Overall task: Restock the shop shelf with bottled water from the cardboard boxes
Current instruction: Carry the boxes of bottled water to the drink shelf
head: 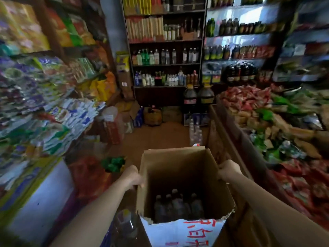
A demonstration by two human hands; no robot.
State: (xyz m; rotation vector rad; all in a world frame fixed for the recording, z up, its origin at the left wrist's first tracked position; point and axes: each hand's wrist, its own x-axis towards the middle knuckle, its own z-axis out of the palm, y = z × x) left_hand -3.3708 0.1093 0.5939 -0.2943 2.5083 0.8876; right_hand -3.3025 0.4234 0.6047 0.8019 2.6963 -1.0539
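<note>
Bottled water (pixel 178 205) stands as a small cluster of capped bottles at the bottom of an open cardboard box (pixel 179 168), low in the middle of the head view. The box is carried between two hands: the left hand (pixel 132 177) is curled over the left wall's top edge, and the right hand (pixel 228 171) grasps the right wall's top edge the same way. Its near rim is ragged and torn, above a white face with red lettering.

Ahead, at the end of the narrow aisle, a dark wooden shelf (pixel 166 65) carries rows of bottles, which I judge to be the restocking target. A shrink-wrapped pack of bottles (pixel 195 132) stands on the floor beside the right-hand display of snack packets (pixel 249 102).

The risks, as I judge them:
- The hands hold only thin upper walls, with the load sitting low. The cardboard could buckle or tear at the grip, more so given the ragged rim.
- The few bottles are loose and could topple or slide if the box tilts.
- The aisle is tight, so the box or an elbow could knock packets down.
- Floor clutter could trip the carrier.
</note>
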